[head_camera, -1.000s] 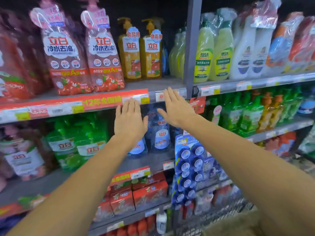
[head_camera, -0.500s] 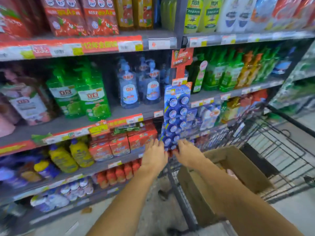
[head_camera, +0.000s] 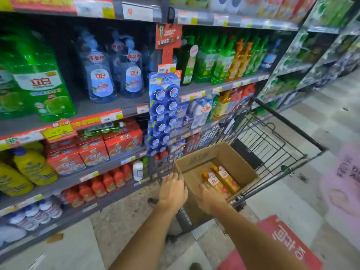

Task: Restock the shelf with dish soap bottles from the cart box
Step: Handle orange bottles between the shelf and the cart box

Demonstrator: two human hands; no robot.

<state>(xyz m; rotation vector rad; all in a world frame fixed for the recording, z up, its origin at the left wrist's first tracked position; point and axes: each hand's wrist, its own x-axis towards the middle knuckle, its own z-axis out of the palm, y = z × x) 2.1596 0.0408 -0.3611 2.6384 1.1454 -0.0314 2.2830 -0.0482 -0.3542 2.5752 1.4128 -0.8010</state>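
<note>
Down at the cart (head_camera: 272, 141), both hands reach over the near edge of the cardboard box (head_camera: 236, 162) sitting in the wire basket. Left hand (head_camera: 172, 191) is over the box's left corner, palm down, fingers (head_camera: 171, 177) straight and a bit spread, holding nothing (can't tell if the tips touch the cardboard or the wire). Right hand (head_camera: 209, 197) dips inside the box, palm down, fingers (head_camera: 203, 187) relaxed and close together, tips just beside the nearer bottle, w/ no grip on it that I can see. Two orange dish soap bottles (head_camera: 221, 181) lie side by side on the box floor, pump caps pointing toward the far-left corner, labels up. Rest of the box bottom is bare cardboard.

Shelf (head_camera: 109, 108) stands to the left of the cart: clear-blue pump bottles (head_camera: 115, 75) at eye level, big green jugs (head_camera: 39, 84) left of them, red boxes (head_camera: 93, 151) one level below, yellow jugs (head_camera: 25, 170) beside those. Strip of blue round packs (head_camera: 163, 114) hangs down the upright between shelf bays, just above the box. Red floor sticker (head_camera: 282, 242) at lower right
</note>
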